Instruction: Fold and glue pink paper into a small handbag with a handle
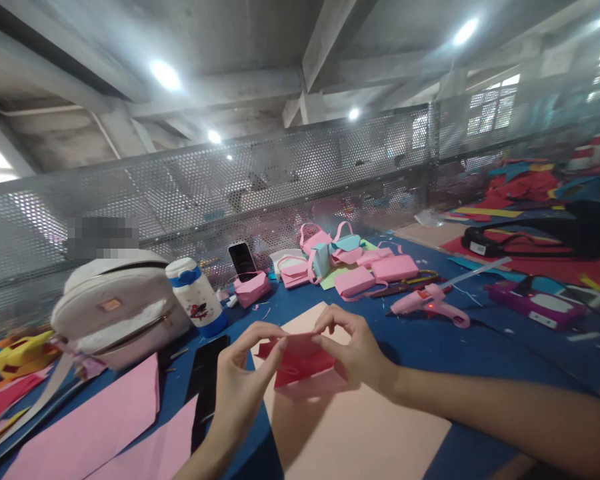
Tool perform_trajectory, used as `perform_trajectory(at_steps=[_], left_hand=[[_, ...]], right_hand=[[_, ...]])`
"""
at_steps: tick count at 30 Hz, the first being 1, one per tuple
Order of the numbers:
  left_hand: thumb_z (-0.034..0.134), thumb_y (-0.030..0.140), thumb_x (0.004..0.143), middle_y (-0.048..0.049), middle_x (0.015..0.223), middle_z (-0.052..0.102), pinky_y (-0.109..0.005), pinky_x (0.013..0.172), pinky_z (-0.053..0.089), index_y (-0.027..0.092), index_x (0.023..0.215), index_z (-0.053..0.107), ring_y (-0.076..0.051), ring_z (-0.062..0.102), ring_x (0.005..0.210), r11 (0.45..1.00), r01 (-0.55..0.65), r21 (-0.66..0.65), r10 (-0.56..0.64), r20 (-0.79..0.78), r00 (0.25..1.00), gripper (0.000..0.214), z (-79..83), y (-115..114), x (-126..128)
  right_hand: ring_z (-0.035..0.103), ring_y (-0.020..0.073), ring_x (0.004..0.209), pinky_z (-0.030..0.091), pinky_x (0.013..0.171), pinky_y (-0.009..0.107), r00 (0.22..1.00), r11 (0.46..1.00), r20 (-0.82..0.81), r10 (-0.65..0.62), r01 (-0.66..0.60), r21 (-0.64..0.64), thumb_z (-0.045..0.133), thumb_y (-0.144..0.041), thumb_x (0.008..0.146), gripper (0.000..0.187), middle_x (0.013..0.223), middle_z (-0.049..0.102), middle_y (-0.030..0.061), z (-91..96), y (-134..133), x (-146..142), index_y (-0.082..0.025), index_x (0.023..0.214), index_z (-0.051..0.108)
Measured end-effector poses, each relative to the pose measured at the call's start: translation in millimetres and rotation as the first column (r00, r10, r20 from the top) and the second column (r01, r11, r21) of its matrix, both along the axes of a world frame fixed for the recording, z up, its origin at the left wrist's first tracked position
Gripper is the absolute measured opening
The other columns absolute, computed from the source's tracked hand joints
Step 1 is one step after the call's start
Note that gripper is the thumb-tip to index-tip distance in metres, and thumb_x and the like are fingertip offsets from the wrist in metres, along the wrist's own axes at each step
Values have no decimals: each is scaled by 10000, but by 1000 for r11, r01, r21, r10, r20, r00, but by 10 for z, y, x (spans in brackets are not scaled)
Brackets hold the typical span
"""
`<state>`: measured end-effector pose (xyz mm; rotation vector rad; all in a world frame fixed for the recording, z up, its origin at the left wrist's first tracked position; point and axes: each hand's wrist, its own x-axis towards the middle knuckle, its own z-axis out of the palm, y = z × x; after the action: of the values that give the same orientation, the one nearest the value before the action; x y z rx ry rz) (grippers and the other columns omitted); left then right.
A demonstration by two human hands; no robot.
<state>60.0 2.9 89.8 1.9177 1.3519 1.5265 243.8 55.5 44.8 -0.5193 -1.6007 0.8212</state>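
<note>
Between my two hands is a folded pink paper piece (305,363), partly shaped like a small box or pouch, its inside showing a deeper red-pink. My left hand (247,367) pinches its upper left edge between thumb and forefinger. On the upper right edge, my right hand (353,347) pinches in the same way. Beneath lies a large peach sheet (370,433) on the blue table. Beyond my hands sit several small pink paper bags with handles (295,272), and light blue paper pieces (322,260) among them. A pink glue gun (430,303) with a lit red light lies to the right.
On the left are pink sheets (100,413), a black phone-like slab (207,373), a white backpack (125,307) and a bottle (197,297). A purple box (537,303) and dark straps (540,240) lie right. A perforated metal screen (280,180) borders the table's back.
</note>
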Motion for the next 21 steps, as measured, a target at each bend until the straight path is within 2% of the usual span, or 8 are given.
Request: perform_trajectory(at_steps=[4, 7, 9, 11, 13, 15, 18, 21], left_hand=[[703, 290, 798, -26, 877, 690, -233, 738, 485, 207, 863, 685, -181, 623, 851, 999, 1, -48, 0, 23, 1000, 108, -25, 38, -24], [767, 291, 722, -47, 979, 701, -273, 794, 505, 215, 1110, 622, -210, 644, 918, 995, 38, -96, -29, 99, 995, 422, -60, 108, -42], [788, 304, 687, -67, 1013, 703, -292, 785, 519, 201, 1179, 590, -227, 656, 915, 986, 97, -133, -74, 173, 982, 541, -106, 168, -55], [783, 347, 692, -80, 977, 716, -308, 775, 527, 170, 1120, 636, -242, 667, 886, 964, 161, -210, -110, 234, 966, 486, -174, 228, -69], [750, 418, 725, -78, 866, 728, -310, 751, 527, 141, 955, 702, -247, 671, 829, 935, 199, -292, -122, 260, 958, 363, -254, 279, -80], [709, 485, 753, -67, 749, 717, -291, 693, 517, 129, 779, 720, -232, 659, 742, 920, 204, -336, -119, 257, 959, 358, -327, 312, -86], [692, 535, 752, -38, 628, 672, -245, 588, 475, 124, 643, 702, -187, 612, 619, 926, 179, -331, -97, 250, 963, 425, -390, 329, -96], [682, 507, 773, -26, 621, 669, -235, 578, 470, 124, 666, 724, -175, 606, 616, 948, 106, -302, -32, 240, 970, 399, -403, 338, -146]], right_hand=[[532, 147, 727, 396, 685, 267, 1000, 999, -19, -2, 1, -44, 670, -224, 810, 66, 748, 621, -7, 6, 18, -6, -193, 762, 638], [498, 134, 645, 378, 619, 258, 998, 990, -59, -30, 22, -141, 671, -284, 805, 119, 704, 598, -12, 6, 65, -15, -184, 752, 633], [500, 137, 636, 387, 610, 259, 994, 976, -98, -43, 21, -219, 681, -337, 792, 169, 708, 598, -7, -6, 116, -18, -180, 758, 628], [521, 146, 658, 408, 631, 266, 989, 958, -137, -61, 19, -288, 702, -390, 768, 227, 732, 605, 0, -26, 181, -19, -178, 766, 623], [531, 152, 676, 421, 650, 270, 980, 938, -177, -89, 22, -345, 737, -440, 725, 290, 740, 603, 0, -49, 249, -24, -177, 764, 619], [534, 155, 686, 430, 661, 270, 972, 922, -206, -110, 22, -388, 767, -480, 677, 347, 731, 592, -3, -63, 304, -34, -177, 753, 615], [557, 169, 747, 452, 713, 277, 965, 910, -232, -125, 19, -413, 783, -497, 647, 386, 779, 606, 12, -62, 298, -29, -180, 793, 618], [592, 195, 896, 474, 817, 296, 965, 883, -221, -143, 23, -469, 760, -484, 684, 432, 954, 638, 49, -55, 126, 93, -200, 977, 618]])
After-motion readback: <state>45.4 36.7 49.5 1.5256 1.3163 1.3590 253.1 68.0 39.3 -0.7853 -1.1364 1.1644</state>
